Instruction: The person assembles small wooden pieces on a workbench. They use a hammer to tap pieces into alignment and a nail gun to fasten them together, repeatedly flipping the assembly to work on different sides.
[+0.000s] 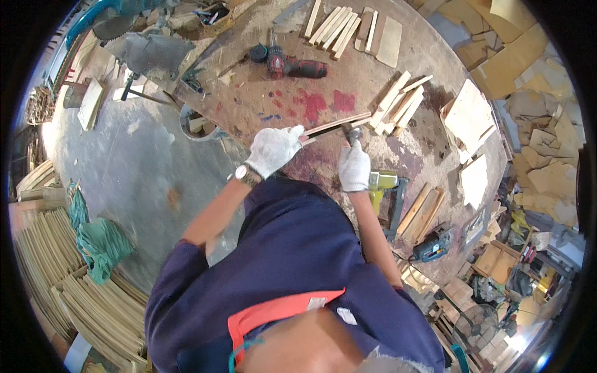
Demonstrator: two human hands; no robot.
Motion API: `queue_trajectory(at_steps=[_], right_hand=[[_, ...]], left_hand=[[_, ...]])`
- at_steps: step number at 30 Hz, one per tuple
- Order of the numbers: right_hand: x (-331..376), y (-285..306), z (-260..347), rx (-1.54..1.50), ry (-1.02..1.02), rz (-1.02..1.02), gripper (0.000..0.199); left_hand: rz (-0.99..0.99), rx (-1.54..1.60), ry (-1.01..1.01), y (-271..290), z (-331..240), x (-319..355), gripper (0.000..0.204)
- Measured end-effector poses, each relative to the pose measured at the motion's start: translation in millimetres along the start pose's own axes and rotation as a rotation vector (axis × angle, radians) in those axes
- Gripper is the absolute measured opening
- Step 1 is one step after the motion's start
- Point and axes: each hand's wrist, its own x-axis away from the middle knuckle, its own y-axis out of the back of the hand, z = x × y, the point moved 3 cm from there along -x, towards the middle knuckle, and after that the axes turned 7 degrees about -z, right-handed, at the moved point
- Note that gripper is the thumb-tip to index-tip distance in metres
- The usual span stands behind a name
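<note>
My left hand (273, 151), in a white knit glove with a watch at the wrist, is closed on the near end of a narrow wooden piece (339, 122). Two thin pale strips with a dark gap between them make up this piece, slanting away to the right over the workbench. My right hand (355, 169), also gloved, is closed around what looks like a hammer (354, 132); its dark metal head lies against the far half of the strips, and its handle is mostly hidden. Just right of that hand rests a yellow-green nail gun (383, 181) with a dark magazine.
Beyond my hands lies a red and black cordless drill (298, 67). Wood strips (398, 105) are piled at the right, more (333, 28) at the far edge. A blue jigsaw (433, 247) sits near right. A bucket (198, 124) and a mitre saw (146, 53) stand left.
</note>
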Motion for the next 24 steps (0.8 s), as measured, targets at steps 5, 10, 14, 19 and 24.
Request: queue_trajectory(at_steps=[5, 10, 14, 19, 24], right_hand=[[3, -28, -35, -0.092, 0.058, -0.039, 0.029], [25, -43, -79, -0.277, -0.196, 0.179, 0.042], [52, -46, -105, -0.217, -0.278, 0.231, 0.037], [64, -41, -128, -0.210, -0.285, 0.340, 0.029], [73, -40, -134, -0.346, -0.468, 0.352, 0.020]], left_hand=[[0.095, -0.030, 0.133, -26, 6, 12, 0.038], [0.151, 0.046, 0.172, -38, -24, 40, 0.037], [0.309, -0.069, 0.113, -58, -46, 65, 0.038], [0.283, -0.292, -0.044, -72, -55, 77, 0.038], [0.211, -0.372, -0.085, -77, -64, 84, 0.024]])
